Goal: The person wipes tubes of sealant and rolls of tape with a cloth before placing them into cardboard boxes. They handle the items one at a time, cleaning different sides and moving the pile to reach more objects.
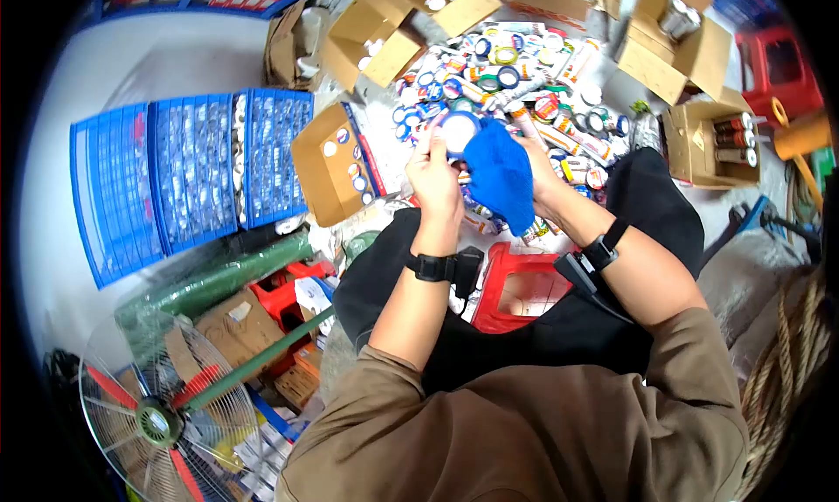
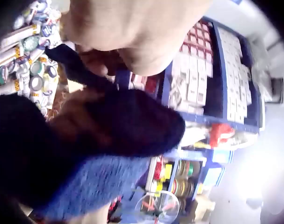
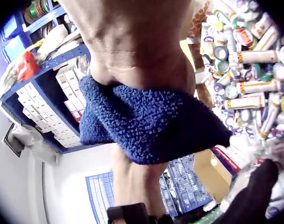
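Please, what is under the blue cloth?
Jumbled tubes and round items show past the edges of the blue cloth. At its upper left, the left hand holds a white-faced round item. Whatever lies directly beneath, including part of the right hand, is covered.

White wall [image 3: 76, 168] beside blue shelving [image 2: 217, 95], stacked with small white boxes [image 2: 191, 70]. Bright light [image 2: 261, 177] glares in left-wrist view. Blue crates [image 1: 109, 222] in row along left side of head view. Nearer: green wrapped roll [image 1: 210, 273], standing fan [image 1: 157, 421] with red blades and wire guard. On right, pale floor [image 1: 743, 276], thick rope [image 1: 782, 371] in loops, red plastic stool [image 1: 752, 48] farther off.
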Motion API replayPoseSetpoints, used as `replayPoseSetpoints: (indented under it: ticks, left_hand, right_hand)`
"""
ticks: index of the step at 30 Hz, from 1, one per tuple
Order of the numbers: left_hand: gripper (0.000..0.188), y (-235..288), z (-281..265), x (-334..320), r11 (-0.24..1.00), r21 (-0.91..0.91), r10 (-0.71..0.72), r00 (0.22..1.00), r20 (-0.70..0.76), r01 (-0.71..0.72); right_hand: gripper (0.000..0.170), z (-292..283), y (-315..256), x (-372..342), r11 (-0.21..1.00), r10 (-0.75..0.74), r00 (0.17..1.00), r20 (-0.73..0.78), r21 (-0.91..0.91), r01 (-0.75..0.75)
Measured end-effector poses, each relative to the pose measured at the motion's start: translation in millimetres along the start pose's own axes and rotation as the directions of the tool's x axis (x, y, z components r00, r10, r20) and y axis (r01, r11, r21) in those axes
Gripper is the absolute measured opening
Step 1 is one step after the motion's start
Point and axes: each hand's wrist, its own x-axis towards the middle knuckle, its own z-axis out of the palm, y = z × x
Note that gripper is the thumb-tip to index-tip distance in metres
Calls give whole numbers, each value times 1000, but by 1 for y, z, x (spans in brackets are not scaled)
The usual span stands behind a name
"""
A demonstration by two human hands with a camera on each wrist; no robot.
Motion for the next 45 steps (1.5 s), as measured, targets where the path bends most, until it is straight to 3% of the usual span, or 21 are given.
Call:
replayPoseSetpoints:
  ticks: [5, 7, 8, 9, 11, 13, 15, 17, 21, 23, 24, 25, 26, 27, 29, 30, 31, 35, 38, 41, 45]
  left_hand:
    - [25, -30, -129, 61, 961, -157, -273, 884, -378, 230]
    - [22, -61, -211, 93, 965, -186, -254, 830, -497, 184]
    - [19, -63, -259, 102, 957, -191, -277, 877, -393, 217]
    - [21, -49, -270, 110, 949, -259, -290, 819, -496, 179]
    - [28, -37, -278, 111, 990, -139, -76, 724, -686, -28]
    - [32, -40, -308, 122, 988, -34, -126, 655, -745, 152]
    - [29, -106, -406, 153, 888, 141, -324, 813, -483, 438]
    - [17, -107, -332, 122, 779, 249, -385, 752, -535, 576]
    - [39, -215, -304, 112, 551, 560, -541, 776, -325, 619]
    - [50, -286, -295, 113, 460, 804, -333, 912, -237, 377]
    - [51, -283, -271, 108, 370, 893, -331, 934, -132, 257]
    - [52, -267, -242, 102, 276, 953, -336, 941, -24, 123]
    - [57, -267, -224, 100, 204, 979, -308, 949, 66, -2]
    - [58, -276, -215, 104, 103, 991, -334, 935, 117, -87]
    - [56, -292, -200, 105, 63, 971, -203, 950, 239, -230]
    - [56, -279, -181, 111, 17, 988, -292, 944, 152, -154]
    - [57, -285, -178, 115, 29, 976, -145, 965, 218, -216]
    - [56, -281, -162, 133, 13, 998, -147, 988, 55, -54]
    - [46, -293, -173, 148, -26, 999, -13, 999, -38, 37]
    - [39, -274, -175, 154, -16, 997, -152, 986, -71, 69]
    - [31, -281, -192, 160, -117, 993, -135, 991, 15, -31]
  right_hand:
    - [32, -9, 22, 11, 965, 233, 952, 197, 76, -252]
    - [37, -4, 18, 13, 940, 268, 959, 96, 190, -282]
    - [41, -16, 22, 22, 940, 223, 952, 210, 212, -267]
    - [46, -30, 24, 31, 937, 172, 933, 316, 240, -254]
    - [51, -36, 17, 33, 905, 61, 922, 383, 368, -213]
    - [51, -35, 10, 33, 879, -165, 846, 507, 465, -107]
    - [52, -35, 2, 39, 861, -229, 848, 477, 506, -52]
    - [53, -42, -5, 47, 839, -266, 874, 407, 545, 2]
    - [55, -61, -15, 48, 808, -326, 900, 290, 580, 107]
    - [56, -66, -23, 46, 805, -342, 906, 251, 576, 144]
    - [56, -65, -26, 42, 831, -356, 892, 280, 531, 165]
    - [56, -63, -30, 38, 854, -367, 877, 311, 486, 185]
    - [47, -62, -36, 31, 857, -303, 946, 112, 467, 219]
    - [44, -63, -40, 28, 860, -305, 950, 67, 449, 244]
    - [41, -81, -44, 28, 850, -364, 928, 85, 437, 293]
    - [41, -83, -46, 29, 852, -360, 930, 77, 432, 294]
    - [41, -83, -49, 29, 850, -352, 936, 27, 428, 308]
    - [44, -82, -53, 27, 841, -373, 927, -26, 412, 350]
    - [48, -74, -55, 25, 841, -357, 934, -15, 430, 328]
    - [51, -74, -56, 23, 853, -316, 949, -5, 437, 286]
    - [54, -66, -57, 17, 850, -281, 958, -53, 449, 274]
